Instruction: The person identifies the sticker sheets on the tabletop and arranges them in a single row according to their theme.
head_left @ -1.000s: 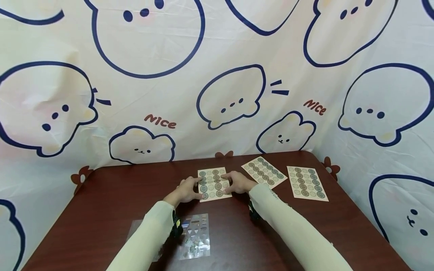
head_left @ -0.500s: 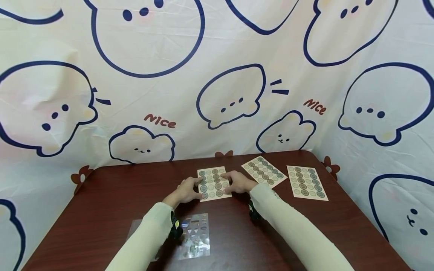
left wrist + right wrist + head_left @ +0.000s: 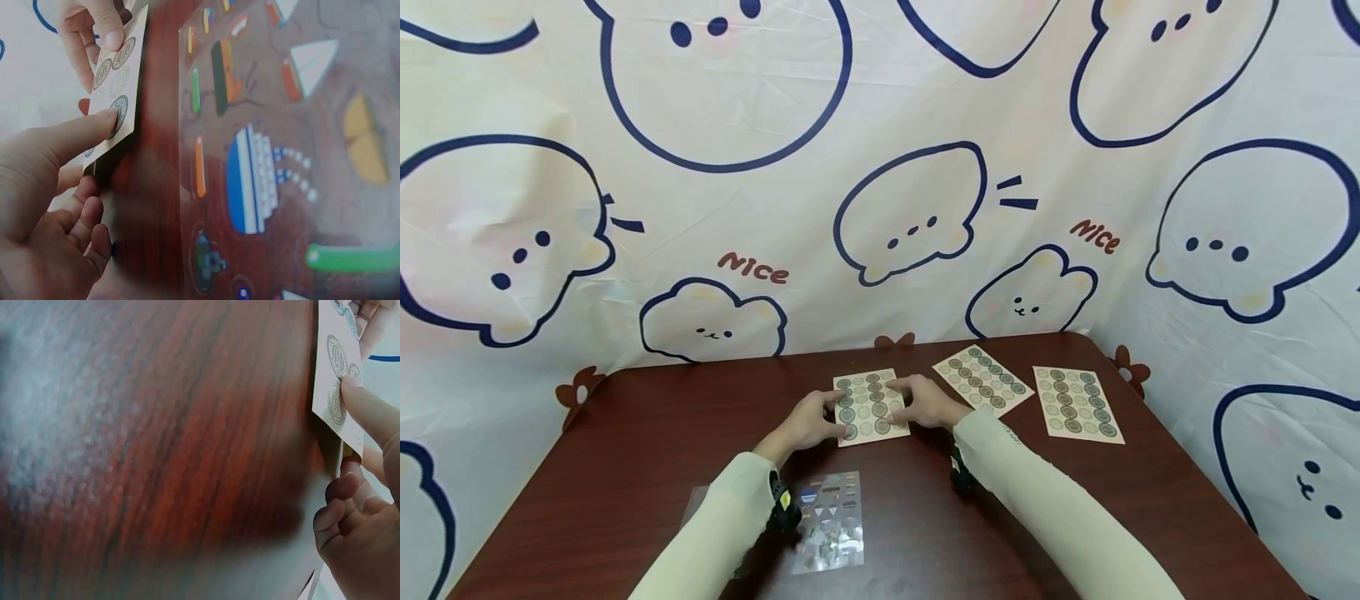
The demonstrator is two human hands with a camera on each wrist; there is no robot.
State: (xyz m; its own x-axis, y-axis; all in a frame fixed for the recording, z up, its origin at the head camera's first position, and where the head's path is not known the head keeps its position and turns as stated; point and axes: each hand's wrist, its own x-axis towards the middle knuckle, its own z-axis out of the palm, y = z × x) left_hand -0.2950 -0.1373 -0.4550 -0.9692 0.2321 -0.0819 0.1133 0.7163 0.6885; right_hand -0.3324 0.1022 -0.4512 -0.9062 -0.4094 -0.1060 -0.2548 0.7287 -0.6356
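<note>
A cream sticker sheet [image 3: 867, 408] printed with round seal designs is held between both hands in the head view. My left hand [image 3: 807, 422] pinches its left edge, and from the opposite side my right hand [image 3: 931, 403] pinches the right edge. Seen in the left wrist view, the left thumb lies on the printed face of the sheet [image 3: 119, 87], with fingers beneath it. The right wrist view has the right thumb on top of the sheet [image 3: 332, 365] and curled fingers below. A shadow gap shows under the sheet's near edge, so that edge is raised off the table.
Two similar seal sticker sheets lie at the right, one turned askew [image 3: 983, 382] and one near the right edge [image 3: 1078, 404]. A clear sheet of boat stickers [image 3: 831, 523] lies nearer, partly behind the left forearm. The dark wooden table [image 3: 940, 533] meets a patterned cloth [image 3: 805, 208] behind.
Both hands and the sticker sheet between them have shifted very slightly left. The left forearm has moved a little left as well. The other sheets stay in place.
</note>
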